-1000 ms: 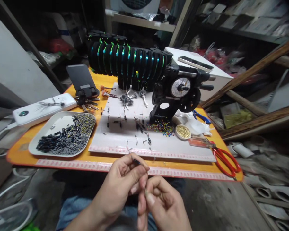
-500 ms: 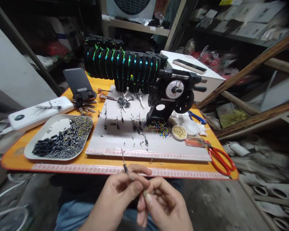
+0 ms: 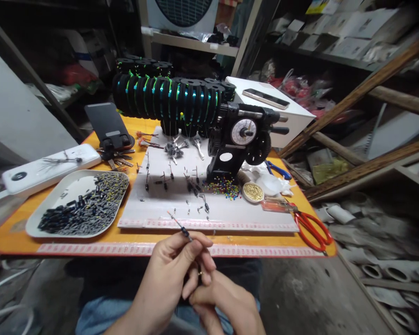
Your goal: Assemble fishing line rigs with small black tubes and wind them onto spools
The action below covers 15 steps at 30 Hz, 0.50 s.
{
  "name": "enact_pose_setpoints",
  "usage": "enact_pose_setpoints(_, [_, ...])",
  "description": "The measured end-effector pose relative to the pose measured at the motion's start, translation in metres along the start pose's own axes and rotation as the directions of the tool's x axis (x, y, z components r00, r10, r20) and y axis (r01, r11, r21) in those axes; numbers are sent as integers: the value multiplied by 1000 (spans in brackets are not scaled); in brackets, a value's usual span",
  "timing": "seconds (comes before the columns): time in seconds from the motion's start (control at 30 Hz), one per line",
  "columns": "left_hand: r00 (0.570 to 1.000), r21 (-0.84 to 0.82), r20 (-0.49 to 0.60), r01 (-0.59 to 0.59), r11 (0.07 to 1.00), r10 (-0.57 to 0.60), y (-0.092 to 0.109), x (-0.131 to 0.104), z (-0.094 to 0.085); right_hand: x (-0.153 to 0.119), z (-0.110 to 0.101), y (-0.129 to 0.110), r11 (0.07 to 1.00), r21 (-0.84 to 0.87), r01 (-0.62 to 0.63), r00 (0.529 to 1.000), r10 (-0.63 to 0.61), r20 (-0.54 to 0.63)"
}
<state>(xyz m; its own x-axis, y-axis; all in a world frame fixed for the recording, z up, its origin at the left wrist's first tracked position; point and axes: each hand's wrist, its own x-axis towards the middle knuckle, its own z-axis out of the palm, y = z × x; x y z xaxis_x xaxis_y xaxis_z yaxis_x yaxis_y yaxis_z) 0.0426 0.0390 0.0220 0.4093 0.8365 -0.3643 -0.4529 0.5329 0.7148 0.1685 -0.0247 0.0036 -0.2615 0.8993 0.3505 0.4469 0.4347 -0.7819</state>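
Between the thumb and forefinger of my left hand [image 3: 164, 277] is a thin dark stalk with a small black sleeve and an orange tip [image 3: 180, 227], tilted up to the left. My right hand [image 3: 226, 298] is closed just below, touching the left fingertips. A tiny gold-coloured bit [image 3: 200, 273] shows between the hands; its kind is too small to tell, and the right fingertips are partly hidden. Ahead on a white board [image 3: 230, 216] lie several similar black stalked pieces [image 3: 192, 184] and loose small metal parts [image 3: 199, 209].
A black winding machine [image 3: 226, 153] with a dial and line-wrapped spools [image 3: 167, 97] stands behind. To the left are a tray [image 3: 68, 186] of small parts, a power bank [image 3: 52, 167] and a phone stand [image 3: 108, 123]. Coloured beads [image 3: 226, 187], a gold-bead dish [image 3: 253, 191] and red scissors [image 3: 312, 228] lie right.
The stalked piece has turned from nearly upright to leaning left. My right hand has rolled over and dropped slightly, its fingers now turned down. The whole view has shifted a little.
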Motion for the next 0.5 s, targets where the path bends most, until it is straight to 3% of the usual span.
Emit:
enact_pose_setpoints(0.13, [1000,42,-17,-14,999,15,-4,-2,-3,-7,-15,2,967,-255,3,996,20,86])
enact_pose_setpoints(0.2, [997,80,-75,-29,996,35,-6,-3,-6,-12,-42,9,930,-369,2,996,30,81])
enact_pose_setpoints(0.23, [994,95,-101,-36,995,46,-7,-4,-8,-16,-60,15,902,-431,-10,1000,15,9])
enact_pose_setpoints(0.27, [992,105,-120,-38,994,50,-7,-5,-9,-20,-82,24,833,-550,-62,993,-6,-121])
enact_pose_setpoints(0.33, [990,108,-133,-28,994,43,-7,-7,-10,-30,-127,48,586,-769,-257,937,-44,-348])
enact_pose_setpoints(0.4, [991,89,-134,-4,996,16,-6,-10,-9,-39,-166,77,383,-855,-350,928,19,-371])
enact_pose_setpoints(0.43, [991,72,-135,9,997,1,-5,-12,-8,-43,-180,90,345,-870,-354,934,74,-350])
enact_pose_setpoints(0.5, [992,25,-119,31,999,-28,-4,-13,-7,-48,-196,107,330,-860,-390,918,67,-390])
